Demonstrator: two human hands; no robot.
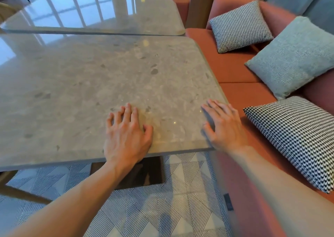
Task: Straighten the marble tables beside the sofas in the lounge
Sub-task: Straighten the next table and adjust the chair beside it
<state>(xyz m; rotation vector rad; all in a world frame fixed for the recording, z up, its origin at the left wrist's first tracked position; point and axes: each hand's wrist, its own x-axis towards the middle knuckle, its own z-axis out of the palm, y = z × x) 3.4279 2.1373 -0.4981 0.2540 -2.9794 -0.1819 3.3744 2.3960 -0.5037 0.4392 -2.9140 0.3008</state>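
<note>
A grey speckled marble table [90,85] fills the middle of the view, its right edge running along a terracotta sofa [233,68]. My left hand [126,133] lies palm down on the tabletop near its front edge, fingers spread. My right hand [224,124] rests over the table's near right corner, fingers apart, touching the edge. A second marble table [101,14] stands just behind the first, a narrow gap between them, and it sits slightly skewed to the near one.
On the sofa lie two houndstooth cushions [240,26] [296,137] and a grey-green cushion [296,56]. A dark table base [144,170] shows under the near table, on a striped patterned rug [162,209]. A wooden chair leg [21,191] is at lower left.
</note>
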